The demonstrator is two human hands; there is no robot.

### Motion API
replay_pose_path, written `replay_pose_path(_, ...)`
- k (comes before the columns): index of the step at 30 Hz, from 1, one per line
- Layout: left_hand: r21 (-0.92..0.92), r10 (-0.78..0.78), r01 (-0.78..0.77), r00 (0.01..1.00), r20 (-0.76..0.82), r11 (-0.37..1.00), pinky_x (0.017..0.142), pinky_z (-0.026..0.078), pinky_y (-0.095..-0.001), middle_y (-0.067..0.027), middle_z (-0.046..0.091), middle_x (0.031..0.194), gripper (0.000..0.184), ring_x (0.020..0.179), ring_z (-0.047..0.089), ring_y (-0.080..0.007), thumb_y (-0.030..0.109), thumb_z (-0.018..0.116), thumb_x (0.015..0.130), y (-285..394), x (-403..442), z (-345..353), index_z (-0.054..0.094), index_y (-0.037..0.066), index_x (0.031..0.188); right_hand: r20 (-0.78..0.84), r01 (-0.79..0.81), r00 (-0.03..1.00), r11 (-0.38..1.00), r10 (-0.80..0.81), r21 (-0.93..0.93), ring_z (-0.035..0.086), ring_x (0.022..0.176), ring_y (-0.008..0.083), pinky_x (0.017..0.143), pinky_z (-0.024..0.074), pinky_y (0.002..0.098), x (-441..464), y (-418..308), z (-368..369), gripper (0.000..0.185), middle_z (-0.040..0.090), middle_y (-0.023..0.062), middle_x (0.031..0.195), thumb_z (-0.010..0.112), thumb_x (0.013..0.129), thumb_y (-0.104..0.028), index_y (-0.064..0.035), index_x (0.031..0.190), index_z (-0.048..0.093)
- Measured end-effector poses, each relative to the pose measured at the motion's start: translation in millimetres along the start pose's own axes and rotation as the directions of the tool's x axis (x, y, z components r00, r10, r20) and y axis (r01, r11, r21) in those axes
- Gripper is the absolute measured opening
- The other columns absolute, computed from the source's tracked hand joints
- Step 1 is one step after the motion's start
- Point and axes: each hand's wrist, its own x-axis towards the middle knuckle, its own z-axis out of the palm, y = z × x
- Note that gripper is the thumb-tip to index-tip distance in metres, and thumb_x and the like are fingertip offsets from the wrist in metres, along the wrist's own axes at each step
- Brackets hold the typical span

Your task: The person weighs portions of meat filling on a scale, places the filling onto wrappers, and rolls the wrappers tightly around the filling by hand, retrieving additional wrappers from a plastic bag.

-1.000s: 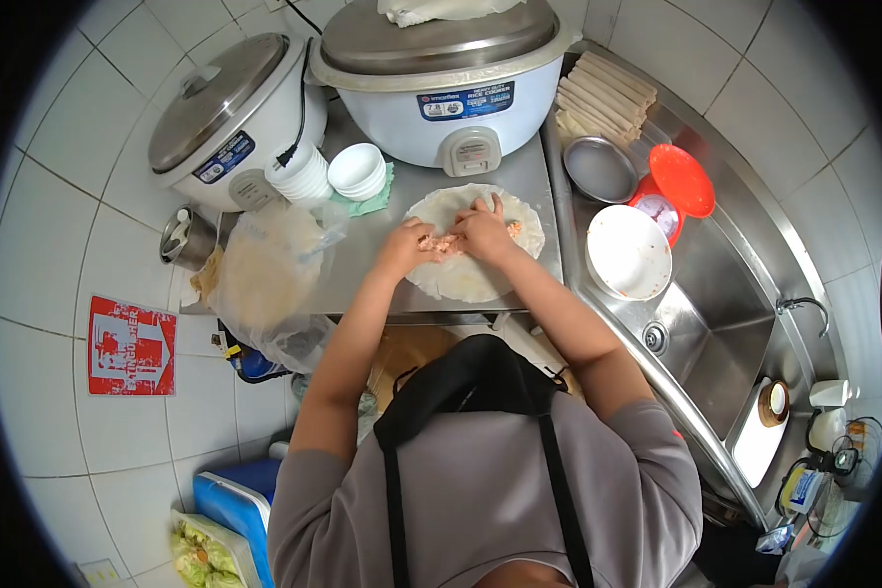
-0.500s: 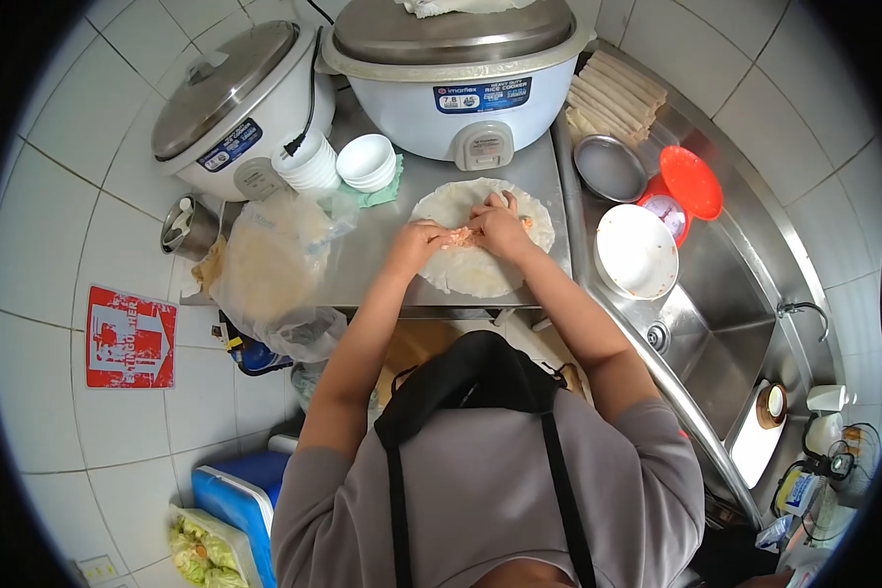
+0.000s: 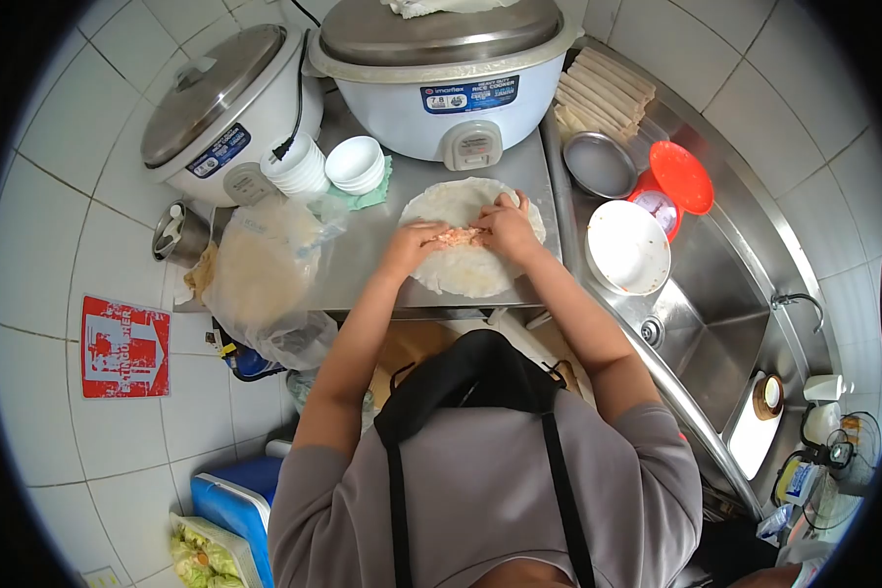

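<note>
A thin, round, pale wrapper (image 3: 470,276) lies flat on the steel counter. Across its middle runs a strip of pinkish minced filling (image 3: 458,237). At the strip's left end, my left hand (image 3: 414,247) has its fingers together, pressing on the filling. My right hand (image 3: 507,227) curls over the right end, fingers bent and gathered against the mince. Its fingertips are partly hidden behind the hand. Left of the wrapper sits a clear plastic bag (image 3: 269,265) holding more round, pale sheets.
Two large rice cookers (image 3: 441,103) stand at the back, with stacked white bowls (image 3: 355,165) before them. On the right, a white bowl (image 3: 628,247), a grey round pan (image 3: 599,165), a red container (image 3: 682,176) and a pile of rolled wrappers (image 3: 606,93) rest by the sink (image 3: 715,343).
My right hand has drawn its fingers down onto the filling's right end. My left hand stays at the left end, its fingers a little flatter. The camera view has shifted slightly.
</note>
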Motion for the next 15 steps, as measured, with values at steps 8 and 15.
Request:
replay_pose_path(8, -0.127, -0.233, 0.241, 0.969, 0.075, 0.962, 0.080, 0.048, -0.0300, -0.0106, 0.066, 0.099, 0.034, 0.089, 0.062, -0.0219, 0.009, 0.071, 0.070, 16, -9, -23, 0.064, 0.002, 0.103, -0.119, -0.070, 0.990, 0.996, 0.075, 0.046, 0.048, 0.097, 0.0203, 0.100, 0.0212, 0.0527, -18, 27, 2, 0.028, 0.059, -0.0020, 0.086, 0.073, 0.062, -0.026, -0.0144, 0.087, 0.070)
replay_pose_path(15, -0.026, -0.101, 0.101, 0.995, 0.003, 0.995, 0.084, 0.046, -0.0315, -0.0104, 0.065, 0.101, 0.036, 0.094, 0.060, -0.0238, 0.012, 0.072, 0.069, 8, -9, -20, 0.064, 0.003, 0.103, -0.119, -0.021, 0.992, 0.997, 0.030, 0.078, 0.049, 0.096, 0.0216, 0.096, 0.0257, 0.0469, -29, 45, -12, 0.029, 0.058, 0.0007, 0.084, 0.075, 0.061, -0.029, -0.0102, 0.083, 0.068)
